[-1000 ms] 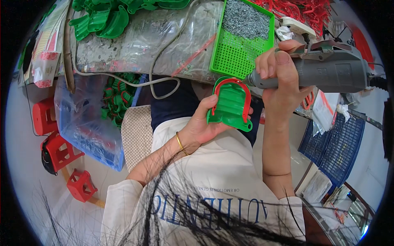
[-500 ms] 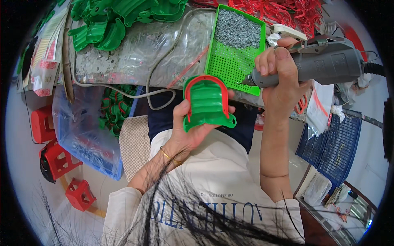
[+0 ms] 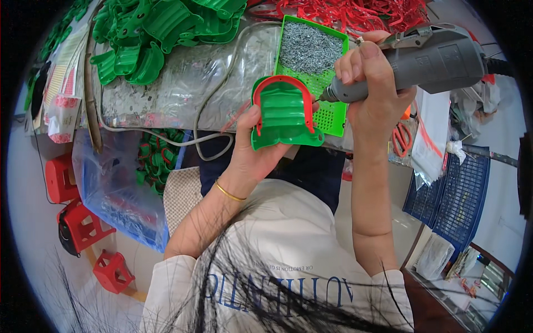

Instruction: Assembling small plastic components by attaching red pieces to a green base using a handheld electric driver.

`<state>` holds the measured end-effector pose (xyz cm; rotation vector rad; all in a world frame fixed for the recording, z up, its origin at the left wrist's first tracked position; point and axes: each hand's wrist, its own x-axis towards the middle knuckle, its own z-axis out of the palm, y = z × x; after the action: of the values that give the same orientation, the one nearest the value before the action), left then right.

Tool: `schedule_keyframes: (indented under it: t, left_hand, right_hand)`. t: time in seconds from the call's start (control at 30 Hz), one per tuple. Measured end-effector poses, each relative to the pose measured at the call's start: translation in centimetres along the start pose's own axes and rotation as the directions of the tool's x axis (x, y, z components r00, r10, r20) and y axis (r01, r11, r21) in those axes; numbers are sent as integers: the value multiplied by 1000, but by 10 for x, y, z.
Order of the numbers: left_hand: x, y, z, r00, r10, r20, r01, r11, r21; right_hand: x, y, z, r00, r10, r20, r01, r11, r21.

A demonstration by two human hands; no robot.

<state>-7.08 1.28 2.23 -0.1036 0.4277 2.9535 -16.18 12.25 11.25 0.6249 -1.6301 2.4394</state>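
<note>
My left hand [image 3: 256, 151] holds a green plastic scoop-shaped part [image 3: 283, 115] with a red curved band along its rim, raised in front of the table edge. My right hand [image 3: 373, 87] grips a grey electric screwdriver [image 3: 432, 57]; its tip touches the right side of the green part. Just behind them lies a green perforated tray [image 3: 332, 115] filled with small grey screws [image 3: 308, 47].
A pile of matching green parts [image 3: 155, 28] lies at the table's far left, red bands [image 3: 355, 11] at the far right. A grey cable [image 3: 219, 105] loops over the plastic-covered table. A clear bag of green parts [image 3: 119, 183], red stools [image 3: 80, 225] and blue baskets [image 3: 452, 194] stand on the floor.
My left hand lifted the green part up and turned it, its hollow side now facing me. The screwdriver swung in until its tip met the part's right edge.
</note>
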Motion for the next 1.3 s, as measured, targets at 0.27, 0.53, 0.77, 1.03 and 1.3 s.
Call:
schedule_keyframes:
  t: [0.27, 0.53, 0.77, 1.03, 1.3]
  left_hand:
    - [-16, 9, 0, 997, -51, -54, 46, 995, -86]
    - [-52, -21, -10, 907, -419, -27, 410, 898, -159]
    - [-49, -31, -15, 900, -431, -68, 422, 898, -123]
    - [-48, -34, -25, 911, -406, -74, 395, 910, -127]
    - [-50, -33, -26, 922, -386, -40, 377, 915, -144]
  right_hand:
    - [5, 3, -11, 1000, -27, 4, 27, 994, -106]
    - [-10, 42, -33, 996, 0, -86, -14, 986, -166]
    - [-14, 62, -41, 995, -14, -101, -8, 976, -216]
    - [-15, 65, -42, 995, -26, -93, 1, 967, -255]
    - [-18, 65, -40, 995, -22, -101, -7, 962, -272]
